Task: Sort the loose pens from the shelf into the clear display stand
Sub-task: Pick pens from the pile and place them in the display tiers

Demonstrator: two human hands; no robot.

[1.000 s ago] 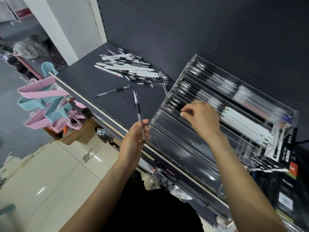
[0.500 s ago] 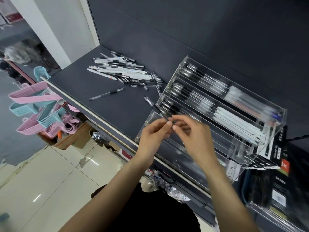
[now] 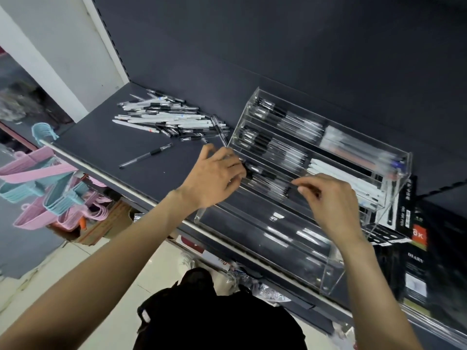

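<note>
Left hand (image 3: 214, 179): at the left end of the clear display stand (image 3: 328, 281), fingers curled and pressed to the third tier from the back; the fingertips pinch the dark cap end of a pen (image 3: 267, 181) there.
Right hand (image 3: 328, 198): over the middle of the same tier, thumb and forefinger drawn together at the other end of that pen (motion blur makes it hard to tell how firm the pinch is).
Pen between the hands: lies lengthwise along the third tier, spanning the gap from the left hand's fingertips to the right hand's, level with the row of pens already in that tier.
Display stand: stepped clear acrylic, on the dark shelf (image 3: 106, 147) near its front edge; the two rear tiers hold black-capped clear pens on the left and pale ones on the right; the white pens (image 3: 336, 173) sit in the third tier just behind the right hand; the front tiers look bare.
Loose pens (image 3: 164, 117): a heap of white and black pens on the shelf, left of the stand and behind the left hand, near but not touching it.
Single black pen (image 3: 146, 155): lies alone on the shelf, in front of the heap, left of the left hand.
Hangers (image 3: 38, 178): pink and blue, below the shelf edge at far left.
</note>
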